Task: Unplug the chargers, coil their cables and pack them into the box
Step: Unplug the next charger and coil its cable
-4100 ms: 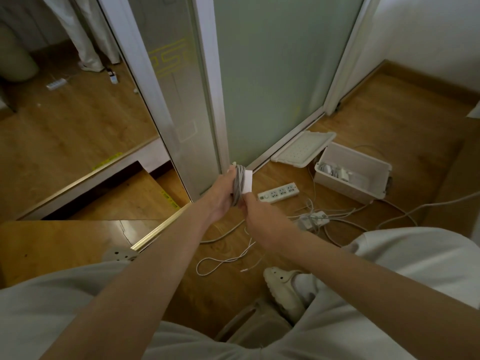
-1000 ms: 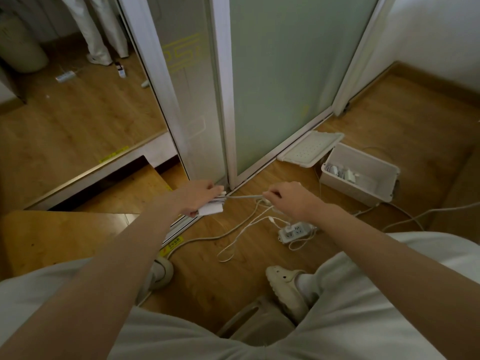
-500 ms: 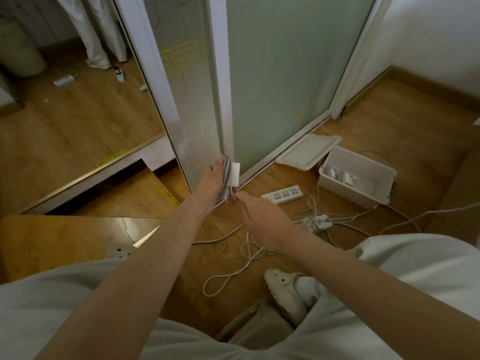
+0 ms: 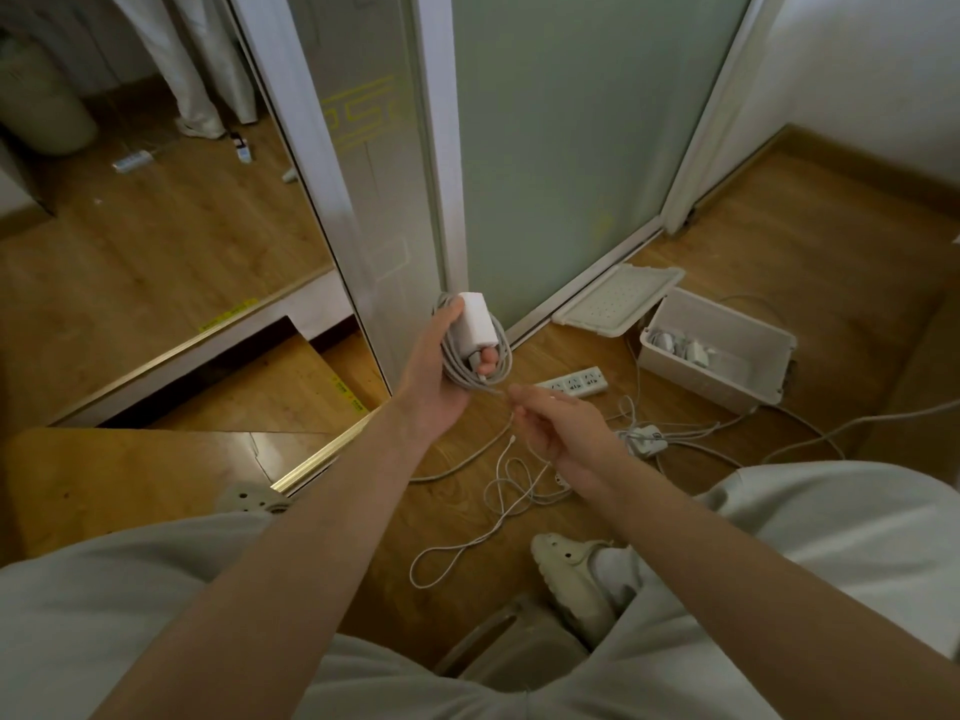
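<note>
My left hand (image 4: 439,376) grips a white charger block (image 4: 471,324) with grey cable (image 4: 493,374) looped around it and my fingers. My right hand (image 4: 558,433) is just below and to the right, pinching the loose run of that cable, whose tail (image 4: 470,543) trails in loops on the wood floor. A white box (image 4: 724,387) stands open at the right with a few coiled chargers (image 4: 680,348) inside. A white power strip (image 4: 574,381) lies on the floor between my hands and the box. Another charger (image 4: 644,439) sits in tangled cables beyond my right hand.
The box's white lid (image 4: 618,298) leans on the track of a frosted glass sliding door (image 4: 571,148). A mirror panel (image 4: 130,226) is at the left, a wooden step (image 4: 130,470) below it. My shoe (image 4: 574,576) and a stool (image 4: 519,652) are beneath me.
My left hand has turned the charger so its white face shows, with more loops on it. My right hand has dropped lower and to the right along the cable.
</note>
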The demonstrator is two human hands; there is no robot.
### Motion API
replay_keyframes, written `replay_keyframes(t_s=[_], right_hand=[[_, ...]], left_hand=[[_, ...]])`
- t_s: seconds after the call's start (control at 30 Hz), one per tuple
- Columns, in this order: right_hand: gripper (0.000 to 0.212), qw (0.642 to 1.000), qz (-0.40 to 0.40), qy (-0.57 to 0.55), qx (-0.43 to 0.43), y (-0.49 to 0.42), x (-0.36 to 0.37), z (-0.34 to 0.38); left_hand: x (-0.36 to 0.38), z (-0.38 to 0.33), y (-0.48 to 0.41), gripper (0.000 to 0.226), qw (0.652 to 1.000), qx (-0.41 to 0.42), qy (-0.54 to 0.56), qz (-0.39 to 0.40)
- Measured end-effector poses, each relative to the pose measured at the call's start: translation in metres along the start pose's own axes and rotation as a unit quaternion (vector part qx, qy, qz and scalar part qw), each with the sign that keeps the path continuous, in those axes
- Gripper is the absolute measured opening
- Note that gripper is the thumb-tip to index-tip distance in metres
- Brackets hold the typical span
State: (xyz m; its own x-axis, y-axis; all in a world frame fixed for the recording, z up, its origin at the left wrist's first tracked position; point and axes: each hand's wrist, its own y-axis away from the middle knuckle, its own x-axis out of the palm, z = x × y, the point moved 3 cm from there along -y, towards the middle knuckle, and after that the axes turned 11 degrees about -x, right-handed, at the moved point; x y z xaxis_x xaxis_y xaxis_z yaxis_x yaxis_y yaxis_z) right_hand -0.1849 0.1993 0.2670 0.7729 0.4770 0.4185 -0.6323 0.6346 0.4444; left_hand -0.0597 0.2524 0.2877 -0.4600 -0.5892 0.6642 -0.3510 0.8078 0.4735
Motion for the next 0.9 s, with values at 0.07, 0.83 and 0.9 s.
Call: replay_keyframes(t_s=[0.07,0.83,0.9], right_hand=[[0.007,0.993,-0.039,-0.105,0.041,-0.002,0.000,-0.002],[0.011,0.926,-0.024,0.351,-0.133,0.001,-0.005,0.001],[0.008,0.934,-0.035,0.318,-0.157,0.000,-0.010,0.010]], left_hand=[[0.001,0.004,0.000,0.029,1.000,0.004,0.004,0.008],[-0.009,0.008,-0.014,0.040,0.946,-0.011,-0.297,-0.126],[-0.009,0.005,-0.012,0.039,0.937,-0.023,-0.324,-0.129]])
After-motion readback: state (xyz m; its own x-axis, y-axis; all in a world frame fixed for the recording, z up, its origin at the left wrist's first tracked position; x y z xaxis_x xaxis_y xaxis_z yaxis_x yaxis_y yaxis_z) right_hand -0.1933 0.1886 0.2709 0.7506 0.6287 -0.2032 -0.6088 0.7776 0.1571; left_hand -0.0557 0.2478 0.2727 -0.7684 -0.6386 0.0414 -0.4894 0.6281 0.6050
